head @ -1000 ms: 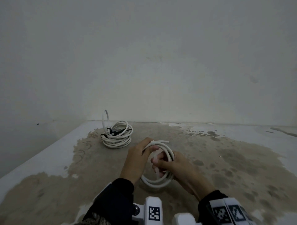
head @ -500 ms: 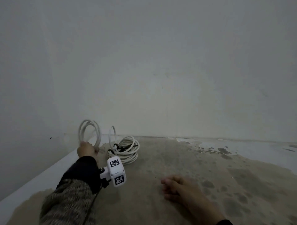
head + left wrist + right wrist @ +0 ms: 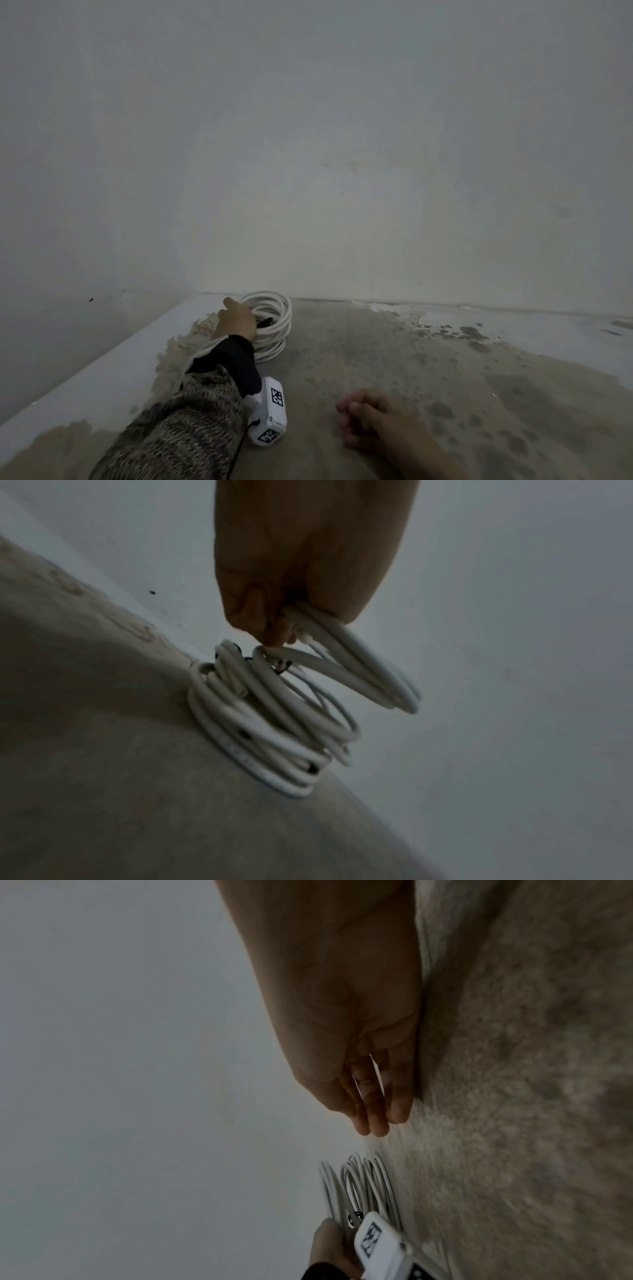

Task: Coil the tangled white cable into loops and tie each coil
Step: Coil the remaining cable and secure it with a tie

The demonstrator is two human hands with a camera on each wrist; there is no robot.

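My left hand (image 3: 238, 320) reaches to the far left corner and grips a small white cable coil (image 3: 363, 669) by its near edge, tilted just above a larger pile of coiled white cable (image 3: 270, 729) with black ties. In the head view the coils (image 3: 274, 323) merge into one stack beside the wall. The left wrist view shows my fingers (image 3: 274, 620) curled round the small coil's strands. My right hand (image 3: 368, 423) rests on the floor near me, fingers loosely bent and holding nothing. The right wrist view shows the coils (image 3: 363, 1188) edge-on beyond those fingers (image 3: 377, 1110).
The worn beige floor (image 3: 411, 377) has dark spots and a white painted border along the left edge and the back. Bare white walls (image 3: 342, 171) close in behind and to the left. A white tracker with black markers (image 3: 270, 416) sits on my left wrist.
A second ago both hands held the small coil in front of me. The left hand carried it away to the far left and lowered it onto the pile; the right hand dropped to the floor.
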